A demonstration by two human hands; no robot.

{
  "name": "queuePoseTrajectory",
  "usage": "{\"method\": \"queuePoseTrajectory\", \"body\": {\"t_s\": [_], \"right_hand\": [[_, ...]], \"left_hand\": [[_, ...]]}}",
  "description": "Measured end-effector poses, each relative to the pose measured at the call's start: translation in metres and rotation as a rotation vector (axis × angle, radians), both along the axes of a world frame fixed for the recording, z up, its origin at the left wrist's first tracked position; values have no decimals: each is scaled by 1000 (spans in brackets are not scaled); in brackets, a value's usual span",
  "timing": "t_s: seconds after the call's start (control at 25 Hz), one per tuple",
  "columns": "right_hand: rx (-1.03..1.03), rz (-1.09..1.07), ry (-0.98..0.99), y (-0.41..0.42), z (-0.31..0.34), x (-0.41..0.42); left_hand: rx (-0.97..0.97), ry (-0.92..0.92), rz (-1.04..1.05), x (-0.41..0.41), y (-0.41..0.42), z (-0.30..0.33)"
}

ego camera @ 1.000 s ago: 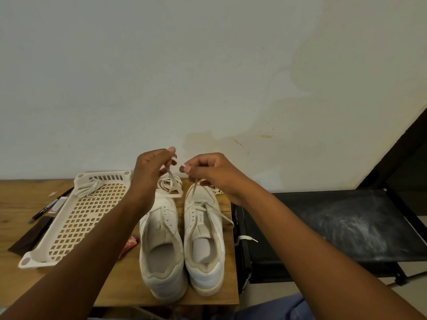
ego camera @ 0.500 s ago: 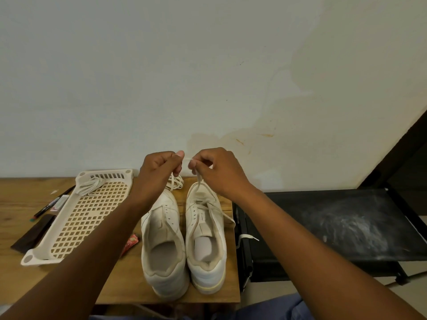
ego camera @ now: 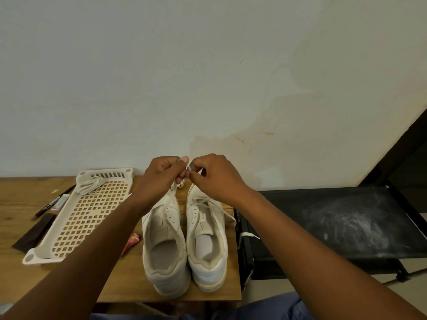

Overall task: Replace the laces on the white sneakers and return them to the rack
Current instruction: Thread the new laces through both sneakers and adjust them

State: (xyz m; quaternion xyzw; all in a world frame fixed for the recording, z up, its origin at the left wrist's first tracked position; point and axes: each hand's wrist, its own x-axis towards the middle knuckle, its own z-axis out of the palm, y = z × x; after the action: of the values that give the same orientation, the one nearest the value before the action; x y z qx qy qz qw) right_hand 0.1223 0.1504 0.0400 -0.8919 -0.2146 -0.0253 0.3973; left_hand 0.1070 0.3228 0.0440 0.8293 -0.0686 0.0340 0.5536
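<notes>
My hands hide the toes of both sneakers (ego camera: 184, 239). The lace (ego camera: 188, 168) between my fingers (ego camera: 182, 179) is too small to tell clearly.

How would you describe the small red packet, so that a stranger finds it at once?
Look at the wooden table. Between the white plastic basket and the left sneaker lies the red packet, flat on the wood. It is the only red thing among white and dark items.
</notes>
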Motion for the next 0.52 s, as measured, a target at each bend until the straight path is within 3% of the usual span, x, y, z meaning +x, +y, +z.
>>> {"method": "queuePoseTrajectory", "body": {"t_s": [0.2,0.4,0.52], "right_hand": [[232,-459,163,-28,-6,19],[15,-75,0,-11,-4,3],[-15,-91,-93,1,-4,0]], "left_hand": [[-97,31,97,1,4,4],[6,33,28,-1,-5,0],[28,40,13,0,-3,-1]]}}
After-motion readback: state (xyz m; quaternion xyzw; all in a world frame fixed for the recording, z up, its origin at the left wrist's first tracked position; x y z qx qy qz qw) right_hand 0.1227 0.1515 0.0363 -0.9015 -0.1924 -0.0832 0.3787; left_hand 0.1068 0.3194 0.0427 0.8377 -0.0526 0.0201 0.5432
